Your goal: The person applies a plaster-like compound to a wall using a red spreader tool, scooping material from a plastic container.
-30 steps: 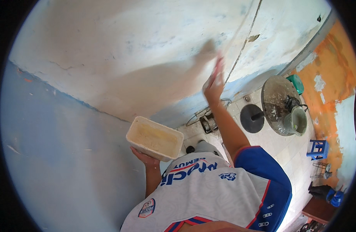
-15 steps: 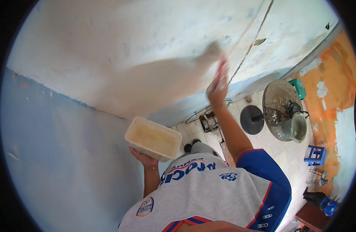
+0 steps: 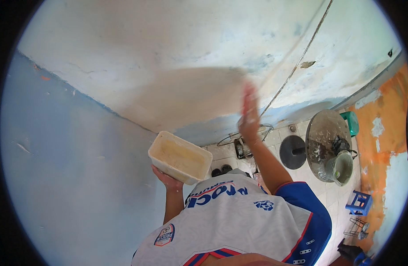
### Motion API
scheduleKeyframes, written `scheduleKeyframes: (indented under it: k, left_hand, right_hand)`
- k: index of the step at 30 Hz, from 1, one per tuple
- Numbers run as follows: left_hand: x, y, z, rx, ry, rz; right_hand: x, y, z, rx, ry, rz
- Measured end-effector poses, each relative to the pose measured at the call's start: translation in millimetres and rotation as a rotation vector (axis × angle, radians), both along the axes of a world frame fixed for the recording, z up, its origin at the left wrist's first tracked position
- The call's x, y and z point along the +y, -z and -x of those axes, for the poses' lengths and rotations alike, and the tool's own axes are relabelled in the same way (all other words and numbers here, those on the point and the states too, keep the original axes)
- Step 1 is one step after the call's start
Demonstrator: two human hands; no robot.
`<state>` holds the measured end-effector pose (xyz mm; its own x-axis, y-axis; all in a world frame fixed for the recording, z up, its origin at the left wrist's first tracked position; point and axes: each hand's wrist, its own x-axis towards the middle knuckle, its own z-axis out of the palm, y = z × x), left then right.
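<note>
My left hand (image 3: 167,177) grips an off-white rectangular tub (image 3: 179,155) from below and the left side; its inside is coated pale beige. My right hand (image 3: 249,115) is raised in front of the cream wall (image 3: 181,53), smeared by motion, so I cannot make out its fingers or anything in them, or whether it touches the wall. A shadow lies on the wall beside it. A blue wall (image 3: 71,159) meets the cream one at my left.
A speckled round board (image 3: 321,128) with a grey bucket (image 3: 341,170), a black disc with a stem (image 3: 287,153), a green container (image 3: 351,122), a machine with cable (image 3: 241,148), a blue stool (image 3: 359,201) and a wire stand (image 3: 357,228) are on the tiled floor.
My right hand is lower in the view and still blurred. The wall and floor objects have shifted downward and rightward in view. The tub stays in my left hand.
</note>
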<state>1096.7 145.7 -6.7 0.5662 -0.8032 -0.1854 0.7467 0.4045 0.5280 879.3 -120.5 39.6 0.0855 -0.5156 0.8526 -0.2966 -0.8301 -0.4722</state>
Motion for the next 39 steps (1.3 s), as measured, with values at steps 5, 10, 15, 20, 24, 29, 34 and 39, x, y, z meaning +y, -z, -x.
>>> scheduleKeyframes:
  k: [5,10,15,20,24,29,34,39]
  left_hand:
    - [0.3,-9.4,5.7,-0.075,-0.051,0.002]
    - [4.5,2.5,9.5,-0.023,-0.102,0.01]
    - [6.3,0.7,24.9,0.002,-0.105,0.025]
    - [15.0,6.3,25.0,0.066,-0.183,-0.039]
    - [13.8,-0.3,25.8,0.14,-0.265,-0.102]
    - [25.0,16.3,7.1,-0.006,-0.261,0.228]
    - [52.2,43.4,-25.0,-0.227,-0.298,0.355]
    - [56.5,48.1,-30.2,-0.144,-0.21,0.423]
  right_hand:
    - [-59.7,-20.0,-27.8,0.104,0.388,0.078]
    - [9.2,57.3,-75.0,0.403,-0.152,0.035]
    - [9.8,30.3,-20.1,0.185,-0.156,0.037]
    - [-29.1,-63.3,-1.4,-0.164,0.197,0.018]
    - [-24.0,15.9,-36.3,0.368,0.019,0.118]
    - [79.5,55.9,-50.3,0.567,-0.464,-0.347]
    - [105.8,-15.3,-24.8,-0.22,-0.633,-0.776]
    - [107.1,-92.8,13.5,-0.496,-0.688,-0.481]
